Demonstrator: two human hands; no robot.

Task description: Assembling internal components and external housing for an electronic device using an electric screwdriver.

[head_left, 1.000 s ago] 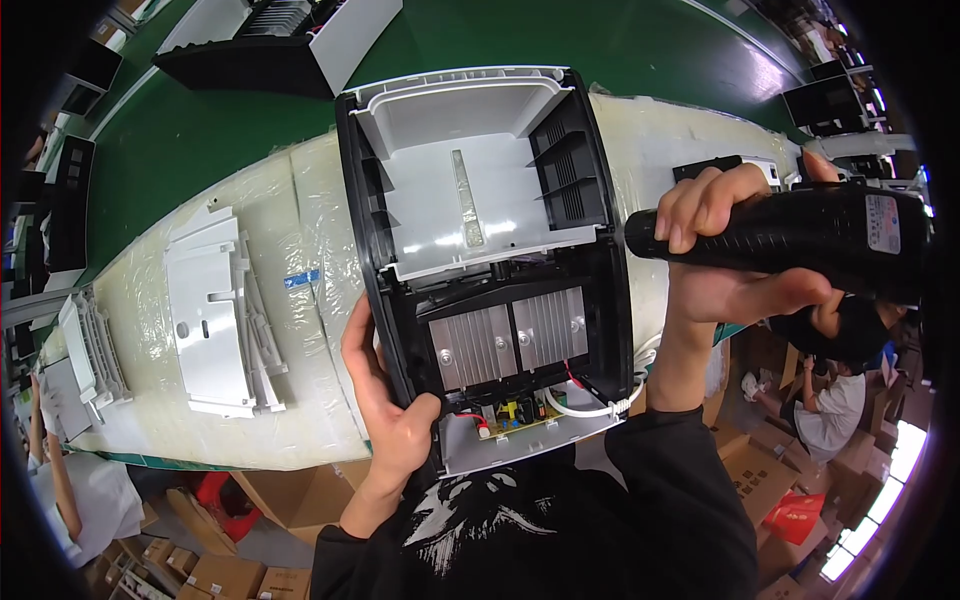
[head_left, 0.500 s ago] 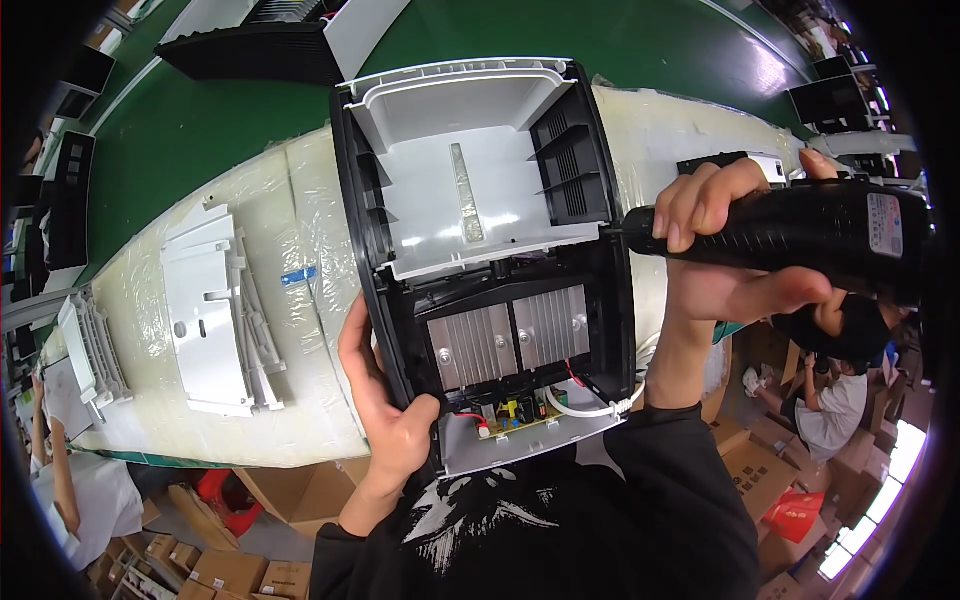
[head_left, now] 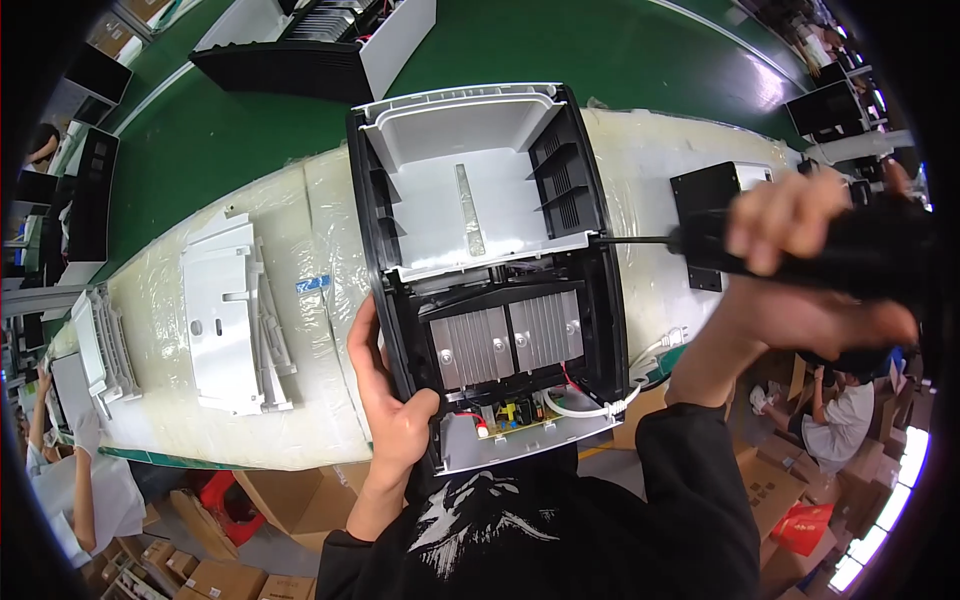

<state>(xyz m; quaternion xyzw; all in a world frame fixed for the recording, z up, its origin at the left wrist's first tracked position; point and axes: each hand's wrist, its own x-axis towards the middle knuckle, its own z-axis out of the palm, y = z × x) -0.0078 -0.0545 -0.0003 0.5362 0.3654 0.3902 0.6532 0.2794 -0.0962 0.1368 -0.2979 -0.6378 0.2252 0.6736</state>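
Open black-and-white case [head_left: 480, 300], centre, left hand [head_left: 398, 415] clasping it at seven o'clock, right hand [head_left: 785, 305] wrapped round black screwdriver [head_left: 840, 250] at three o'clock, shaft [head_left: 635, 240] ending at the case, white panels [head_left: 215, 330] at nine o'clock

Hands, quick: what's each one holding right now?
Left hand: holding the housing by its left side.
Right hand: closed around a black power driver, though motion blurs the fingers.
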